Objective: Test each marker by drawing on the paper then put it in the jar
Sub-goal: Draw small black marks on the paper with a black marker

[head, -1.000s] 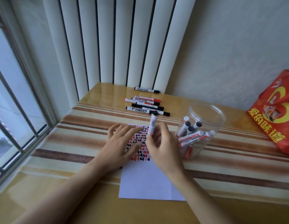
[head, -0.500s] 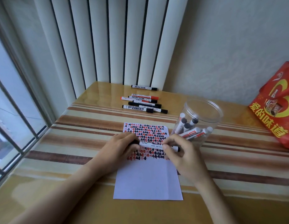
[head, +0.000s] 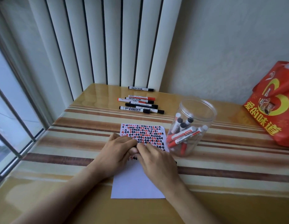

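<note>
marker | hidden between hands | over paper

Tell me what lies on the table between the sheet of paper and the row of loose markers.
Nothing: in the head view only bare striped table separates the paper from the loose markers.

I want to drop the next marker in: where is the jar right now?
In the head view the jar stands right of the paper, just beyond the right hand.
</note>
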A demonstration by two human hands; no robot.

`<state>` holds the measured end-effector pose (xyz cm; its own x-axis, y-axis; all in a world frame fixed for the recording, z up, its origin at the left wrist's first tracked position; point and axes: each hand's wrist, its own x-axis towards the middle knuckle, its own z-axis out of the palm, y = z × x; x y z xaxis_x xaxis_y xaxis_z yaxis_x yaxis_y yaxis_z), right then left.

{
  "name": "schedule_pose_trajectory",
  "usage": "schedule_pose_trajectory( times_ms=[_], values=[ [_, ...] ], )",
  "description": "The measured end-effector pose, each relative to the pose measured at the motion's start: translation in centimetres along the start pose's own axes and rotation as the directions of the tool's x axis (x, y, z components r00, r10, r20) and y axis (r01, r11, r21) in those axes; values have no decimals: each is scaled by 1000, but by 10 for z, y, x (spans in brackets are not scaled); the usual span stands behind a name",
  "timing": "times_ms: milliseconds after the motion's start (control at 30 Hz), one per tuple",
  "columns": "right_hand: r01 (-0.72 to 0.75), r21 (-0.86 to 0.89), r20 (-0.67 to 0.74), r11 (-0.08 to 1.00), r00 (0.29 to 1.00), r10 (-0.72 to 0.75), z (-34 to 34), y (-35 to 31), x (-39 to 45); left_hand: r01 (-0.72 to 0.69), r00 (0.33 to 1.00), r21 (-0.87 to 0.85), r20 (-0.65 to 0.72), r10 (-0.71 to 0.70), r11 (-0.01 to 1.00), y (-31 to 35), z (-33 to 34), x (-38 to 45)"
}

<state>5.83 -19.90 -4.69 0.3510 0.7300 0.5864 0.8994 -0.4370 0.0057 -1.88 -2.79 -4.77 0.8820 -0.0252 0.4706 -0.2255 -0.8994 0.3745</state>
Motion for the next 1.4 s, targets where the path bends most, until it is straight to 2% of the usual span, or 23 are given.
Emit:
schedule_pose_trajectory(
  times_ms=[67,167,267,367,467,567,667,800,900,967,1033,1067,1133,1200,1233,1267,1300,1400],
  values=[
    [-31,1,7,1000,1000,31,-2,2,2,9,998,-17,-68,-10,1000,-3,0,-1],
    [-55,14,72,998,996,54,-10,9,0,90,978,-74,-180,-102,993,-14,-3,-2],
    [-123,48,120,991,986,117,-11,10,-4,191,959,-15,-211,-190,982,-19,1,-1],
    [-241,153,192,958,959,210,-9,7,-5,279,946,38,-184,-268,960,-20,7,2],
    [-290,236,184,927,950,251,-10,7,-7,335,939,80,-114,-325,939,-23,8,11],
    [-311,271,169,911,947,273,-11,10,-6,333,943,104,-38,-331,937,-25,9,27],
    [-362,351,159,864,932,326,-14,13,-5,330,944,89,-19,-330,940,-27,12,49],
    [-287,406,47,868,955,294,-18,17,-8,383,922,57,29,-385,922,-35,13,67],
    [-258,450,17,855,960,281,-18,25,-9,374,925,54,57,-376,926,-39,13,58],
    [-278,516,22,810,950,313,-16,30,-10,372,924,82,64,-377,925,-41,11,43],
    [-331,648,89,686,927,363,-14,34,-10,378,920,139,52,-388,915,-44,8,24],
    [-373,733,156,569,906,393,-14,34,-9,368,923,177,47,-382,913,-46,6,14],
    [-438,871,320,221,849,421,-15,33,-8,330,934,232,61,-352,915,-49,1,-3],
    [-457,878,474,-142,790,389,-16,33,-7,317,934,237,91,-345,919,-50,-2,-13],
    [-452,848,528,-276,767,364,-16,33,-7,317,931,237,105,-349,918,-50,-3,-15],
    [-444,822,558,-356,754,347,-17,34,-7,317,929,241,114,-351,917,-51,-3,-16],
    [-439,811,568,-387,750,339,-18,34,-7,316,928,250,119,-353,915,-50,-3,-16],
    [-466,833,551,-299,751,363,-20,32,-6,320,923,277,124,-364,906,-49,-5,-15]
  ],
)
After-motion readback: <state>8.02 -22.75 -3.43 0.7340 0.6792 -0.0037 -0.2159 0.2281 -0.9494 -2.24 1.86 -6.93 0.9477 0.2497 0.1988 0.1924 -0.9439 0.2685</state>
